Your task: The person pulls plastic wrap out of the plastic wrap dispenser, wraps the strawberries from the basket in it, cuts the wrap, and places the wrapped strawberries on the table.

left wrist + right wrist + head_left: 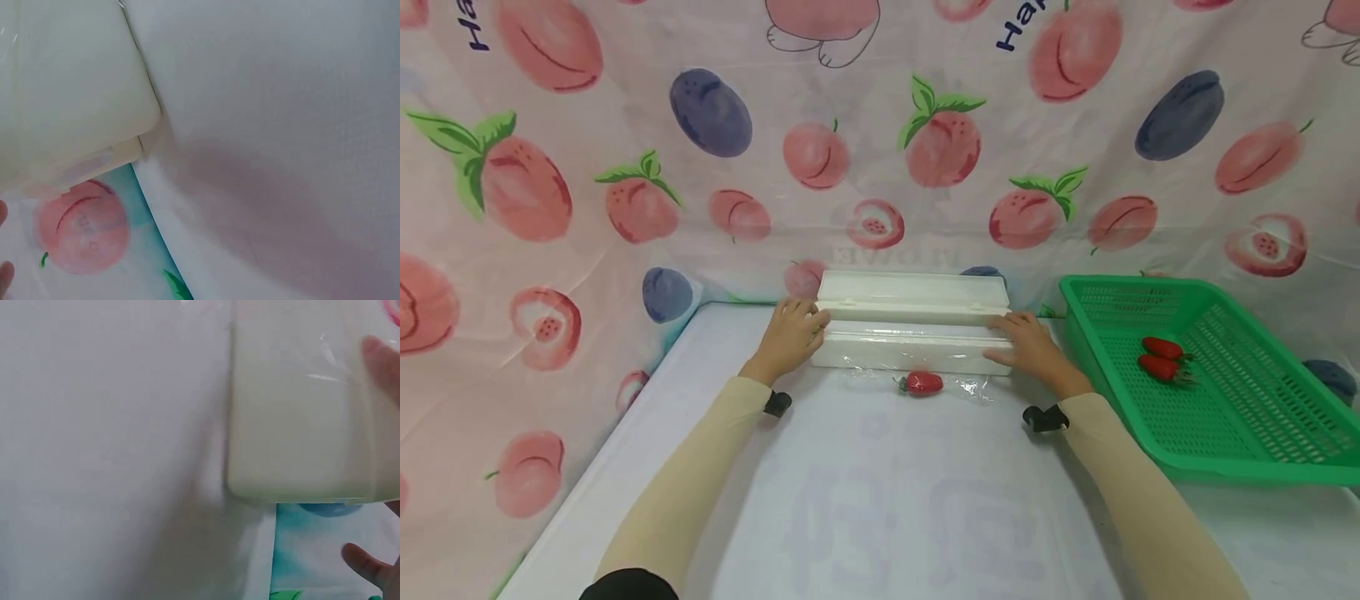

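Observation:
A long white cling film dispenser box (pixel 917 357) lies across the table, its lid (pixel 913 290) raised at the back. Clear film (pixel 973 388) hangs over the front and spreads onto the table, around a red strawberry (pixel 923 383). My left hand (pixel 788 335) is at the box's left end, fingers bent loosely by the lid's lower corner. At the opposite end, my right hand (pixel 1033 346) spreads its thumb over the front panel and its fingers by the lid. In the right wrist view, the thumb (pixel 382 365) overlaps the film-covered front while another finger extends past the end.
A green plastic basket (pixel 1232 468) stands on the right, close to the right forearm, with two red strawberries (pixel 1161 358) inside. Behind the table (pixel 887 500) hangs a fruit-print cloth (pixel 865 108). The lidded box sits near the table's back edge.

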Demonstrator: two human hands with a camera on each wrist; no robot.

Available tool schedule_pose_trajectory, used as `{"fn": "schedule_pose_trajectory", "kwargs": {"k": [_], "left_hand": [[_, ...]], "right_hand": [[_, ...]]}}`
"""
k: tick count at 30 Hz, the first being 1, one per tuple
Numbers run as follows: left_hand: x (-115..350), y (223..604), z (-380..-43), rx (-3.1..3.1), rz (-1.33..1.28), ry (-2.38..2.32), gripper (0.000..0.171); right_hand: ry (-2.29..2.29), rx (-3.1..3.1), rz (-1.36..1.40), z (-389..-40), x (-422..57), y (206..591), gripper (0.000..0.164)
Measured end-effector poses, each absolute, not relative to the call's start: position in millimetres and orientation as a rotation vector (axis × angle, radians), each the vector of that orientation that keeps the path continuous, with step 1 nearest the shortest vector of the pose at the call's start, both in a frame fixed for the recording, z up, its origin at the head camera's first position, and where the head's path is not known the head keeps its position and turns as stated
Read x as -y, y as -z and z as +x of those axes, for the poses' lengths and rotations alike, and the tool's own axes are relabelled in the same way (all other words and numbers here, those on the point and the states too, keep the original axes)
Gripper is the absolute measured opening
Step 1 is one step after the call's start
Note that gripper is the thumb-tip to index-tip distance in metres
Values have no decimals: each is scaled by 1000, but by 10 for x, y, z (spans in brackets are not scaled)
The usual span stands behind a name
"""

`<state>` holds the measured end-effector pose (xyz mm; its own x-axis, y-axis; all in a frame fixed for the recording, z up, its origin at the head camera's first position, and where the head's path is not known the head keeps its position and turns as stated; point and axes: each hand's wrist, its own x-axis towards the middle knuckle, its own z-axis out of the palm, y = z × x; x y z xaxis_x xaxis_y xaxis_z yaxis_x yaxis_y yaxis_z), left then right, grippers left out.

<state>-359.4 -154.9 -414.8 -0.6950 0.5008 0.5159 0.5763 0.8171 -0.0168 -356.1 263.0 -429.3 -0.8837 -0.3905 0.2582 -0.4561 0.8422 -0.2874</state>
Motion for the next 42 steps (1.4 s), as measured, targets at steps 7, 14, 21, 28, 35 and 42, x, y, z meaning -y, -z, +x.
{"fn": "schedule_pose_trajectory", "kwargs": {"k": [7,14,21,28,35,42], "left_hand": [[1494,4126,-3495,2536,-704,245,7],[1140,4095,-3223,2304,-942,21,26],[616,4084,-3070,2270,-1162,-328,33],[268,4166,-3108,2383,-1225,-468,34],[180,4258,-3188,2371,-1234,-501,31],[182,4285,-3178,2432,-1201,-487,40]], "right_hand": [[-747,2799,691,-3526,-2686,4244,45],[-536,2548,723,-3220,-2410,4075,39],[86,2399,1068,-3004,-1940,4048,41],[359,2551,1115,-3045,-1744,4167,35],[478,2470,1160,-3128,-1695,4283,32],[511,2366,1176,-3134,-1683,4357,34]]}}
